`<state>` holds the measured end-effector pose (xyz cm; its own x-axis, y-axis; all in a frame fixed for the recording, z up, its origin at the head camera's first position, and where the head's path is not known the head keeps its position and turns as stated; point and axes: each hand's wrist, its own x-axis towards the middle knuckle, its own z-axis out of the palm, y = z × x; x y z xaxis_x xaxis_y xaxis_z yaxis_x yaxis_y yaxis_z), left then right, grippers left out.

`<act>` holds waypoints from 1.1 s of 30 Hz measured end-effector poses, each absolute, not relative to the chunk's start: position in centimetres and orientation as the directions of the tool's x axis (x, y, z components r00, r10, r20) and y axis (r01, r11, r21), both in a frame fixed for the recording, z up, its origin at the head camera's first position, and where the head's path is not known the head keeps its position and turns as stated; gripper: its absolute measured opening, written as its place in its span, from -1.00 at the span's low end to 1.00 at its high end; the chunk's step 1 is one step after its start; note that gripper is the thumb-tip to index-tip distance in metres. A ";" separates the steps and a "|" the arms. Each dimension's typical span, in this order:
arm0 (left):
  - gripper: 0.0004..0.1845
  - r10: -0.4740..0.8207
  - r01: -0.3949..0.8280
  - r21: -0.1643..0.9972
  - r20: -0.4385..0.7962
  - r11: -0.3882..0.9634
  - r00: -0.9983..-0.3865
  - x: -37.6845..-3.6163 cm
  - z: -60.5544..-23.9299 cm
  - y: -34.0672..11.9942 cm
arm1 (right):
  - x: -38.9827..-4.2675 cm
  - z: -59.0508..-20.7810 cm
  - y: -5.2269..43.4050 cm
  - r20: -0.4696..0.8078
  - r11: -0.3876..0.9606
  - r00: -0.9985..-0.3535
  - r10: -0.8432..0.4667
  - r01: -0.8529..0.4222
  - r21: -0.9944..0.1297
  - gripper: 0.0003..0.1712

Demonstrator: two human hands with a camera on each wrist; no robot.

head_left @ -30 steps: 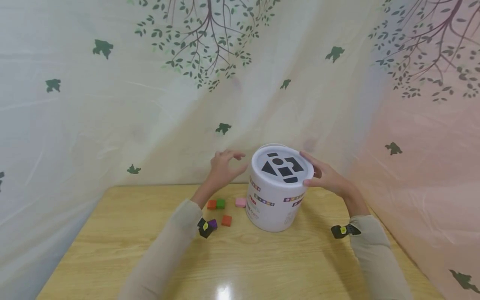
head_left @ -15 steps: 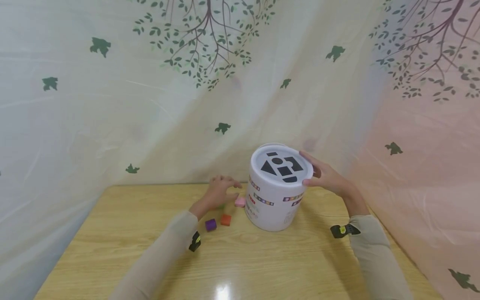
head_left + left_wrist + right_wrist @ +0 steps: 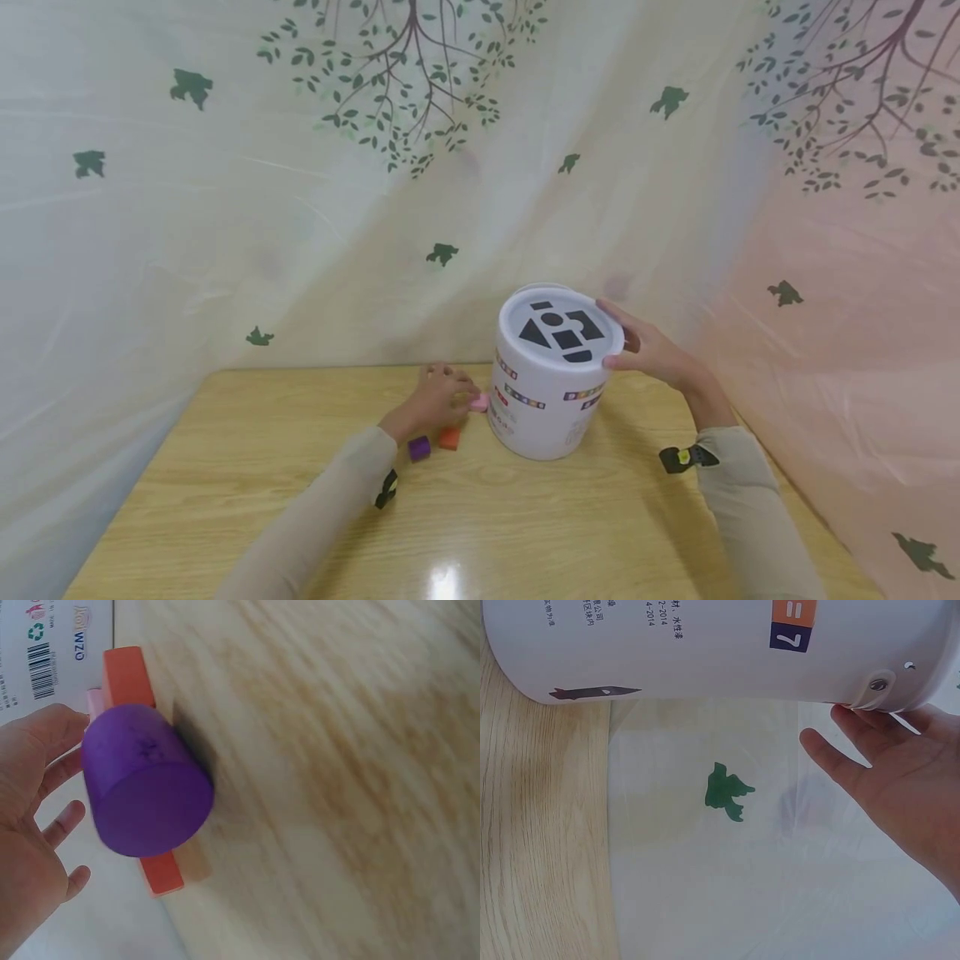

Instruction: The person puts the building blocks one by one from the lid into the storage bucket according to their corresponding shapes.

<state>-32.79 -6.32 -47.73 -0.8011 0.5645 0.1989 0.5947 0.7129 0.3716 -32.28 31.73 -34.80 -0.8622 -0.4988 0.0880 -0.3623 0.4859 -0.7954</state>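
My right hand (image 3: 651,352) rests against the rim of a white bucket (image 3: 543,417), with thumb and fingers spread along it. In the right wrist view the fingers (image 3: 836,757) lie fairly straight by the handle rivet. The bucket's lid (image 3: 517,312) has dark shaped holes. My left hand (image 3: 437,400) is low over the table, fingertips right at a pink block (image 3: 478,403) beside the bucket; its fingers look loosely extended in the left wrist view. A purple cylinder (image 3: 142,772) stands nearest that camera, before two orange blocks (image 3: 127,673). The green block is hidden.
The wooden table (image 3: 262,467) ends at the back against a pale curtain (image 3: 337,250) with printed leaves and branches. Near the left wrist lie the purple cylinder (image 3: 419,448) and an orange block (image 3: 448,438).
My left hand has come down from beside the bucket's top to the blocks, covering the green one and one orange one. My right hand stays on the bucket.
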 end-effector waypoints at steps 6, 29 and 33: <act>-0.58 0.571 0.581 0.325 0.136 0.746 -0.810 -32.9 -48.0 -6.3 | -32.1 -34.7 31.7 0.090 0.466 -0.860 -0.502 -0.357 -0.810 0.16; -0.71 0.548 0.586 0.208 0.213 0.783 -0.808 -33.5 -48.3 -4.7 | -32.1 -34.7 31.7 0.079 0.474 -0.858 -0.507 -0.355 -0.806 0.18; -0.76 0.536 0.580 0.246 0.227 0.776 -0.813 -33.6 -48.0 -4.5 | -32.2 -34.6 31.7 0.079 0.469 -0.855 -0.512 -0.355 -0.809 0.18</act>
<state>-33.56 -4.54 -47.98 -0.8132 0.5359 0.2271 0.5804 0.7762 0.2465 -32.18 31.71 -34.64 -0.8552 -0.5122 0.0788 -0.3553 0.4687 -0.8087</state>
